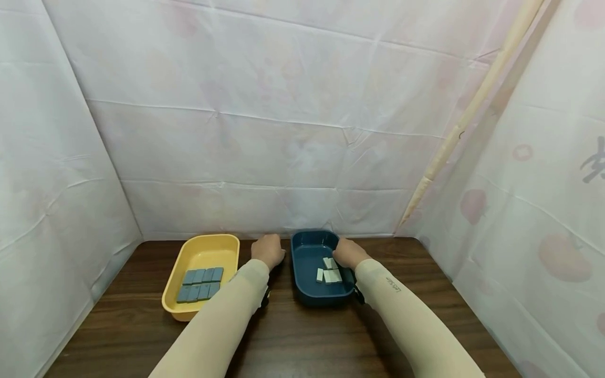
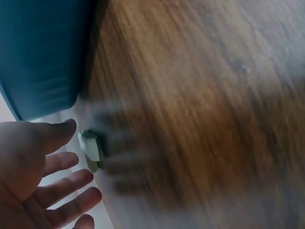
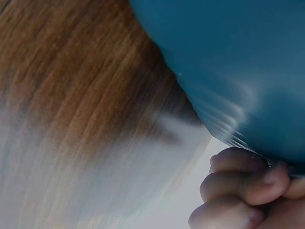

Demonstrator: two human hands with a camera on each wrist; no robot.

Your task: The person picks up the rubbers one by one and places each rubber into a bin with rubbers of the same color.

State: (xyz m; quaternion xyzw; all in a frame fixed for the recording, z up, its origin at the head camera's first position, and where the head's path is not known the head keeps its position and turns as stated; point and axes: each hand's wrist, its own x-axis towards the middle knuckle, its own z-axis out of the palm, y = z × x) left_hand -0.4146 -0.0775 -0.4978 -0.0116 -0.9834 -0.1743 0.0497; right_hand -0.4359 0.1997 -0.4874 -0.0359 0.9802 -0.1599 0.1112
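Observation:
My left hand (image 1: 268,251) is between the two bins, and its fingers (image 2: 69,186) are spread in the left wrist view. Just beyond its thumb and fingertips, a small pale green tile (image 2: 90,145) lies on the table at the back edge. The dark blue bin (image 1: 307,289) holds several pale tiles (image 1: 332,276). My right hand (image 1: 351,253) is over this bin's right rim, fingers (image 3: 224,186) curled and thumb against them. I cannot tell whether anything is inside that hand.
A yellow bin (image 1: 171,296) with several grey-blue tiles (image 1: 200,283) laid in two rows stands on the left. Both bins rest on a dark wooden table (image 1: 312,341). Pale cloth (image 1: 264,131) hangs behind and on both sides, with a slanted pole (image 1: 454,136) at the right.

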